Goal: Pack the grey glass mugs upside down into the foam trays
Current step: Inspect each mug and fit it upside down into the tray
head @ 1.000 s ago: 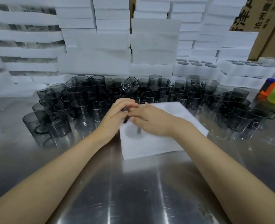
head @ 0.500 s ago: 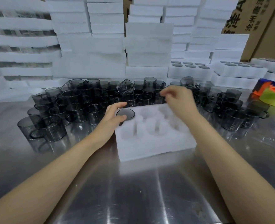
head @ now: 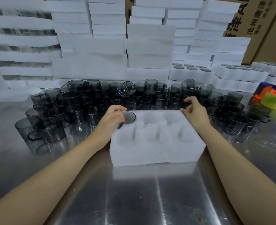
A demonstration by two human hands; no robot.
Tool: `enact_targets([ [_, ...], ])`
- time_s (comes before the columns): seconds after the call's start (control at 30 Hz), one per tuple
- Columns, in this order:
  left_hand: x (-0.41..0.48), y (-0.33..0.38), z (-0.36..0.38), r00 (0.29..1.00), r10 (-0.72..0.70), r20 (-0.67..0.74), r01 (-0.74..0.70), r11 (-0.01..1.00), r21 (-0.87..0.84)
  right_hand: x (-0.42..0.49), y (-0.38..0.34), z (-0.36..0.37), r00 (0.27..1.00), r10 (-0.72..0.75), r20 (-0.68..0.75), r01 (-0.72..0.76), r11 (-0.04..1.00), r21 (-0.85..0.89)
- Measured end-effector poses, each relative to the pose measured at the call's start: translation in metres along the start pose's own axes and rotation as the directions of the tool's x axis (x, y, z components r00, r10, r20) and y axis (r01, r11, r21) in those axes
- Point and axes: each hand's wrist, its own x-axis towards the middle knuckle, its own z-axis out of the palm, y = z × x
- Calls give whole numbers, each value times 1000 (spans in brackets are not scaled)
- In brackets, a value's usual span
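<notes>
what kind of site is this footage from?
Most likely a packing station in a glassware factory or warehouse: dozens of identical grey glass mugs crowd a steel table, white foam trays are stacked high behind, and printed cardboard cartons stand at the back right.

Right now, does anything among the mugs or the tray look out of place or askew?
Yes: one tipped mug in the back row lies on its side atop the upright grey mugs and looks clearer than they do. The foam tray sits flat, with an upside-down mug in its far-left pocket.
</notes>
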Motion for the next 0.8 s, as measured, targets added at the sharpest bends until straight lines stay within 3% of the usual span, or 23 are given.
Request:
enact_targets([
  [0.1,0,0,0,999,-30,-26,30,999,24,1,-1,3,993,-30,114,41,994,-102],
  [0.2,-2,1,-3,1000,-14,7,14,997,78,1,-2,4,992,-65,109,73,994,-78],
  [0.27,-1,0,-5,1000,-9,9,8,995,101,-1,-7,2,992,-118,54,119,993,-6],
  [0.4,-1,-3,-5,999,47,-4,-45,982,181,-3,-32,-16,949,-251,-191,271,959,84],
  [0.57,-2,-5,-6,997,68,39,-74,982,172,-22,-80,-35,879,-422,-223,462,868,179],
  [0.67,-3,-6,-7,993,99,58,-108,977,185,-39,-102,-29,827,-540,-157,557,824,101],
  [0.8,-3,-6,-7,988,139,62,-147,977,152,-48,-108,-19,728,-679,97,684,730,-24],
])
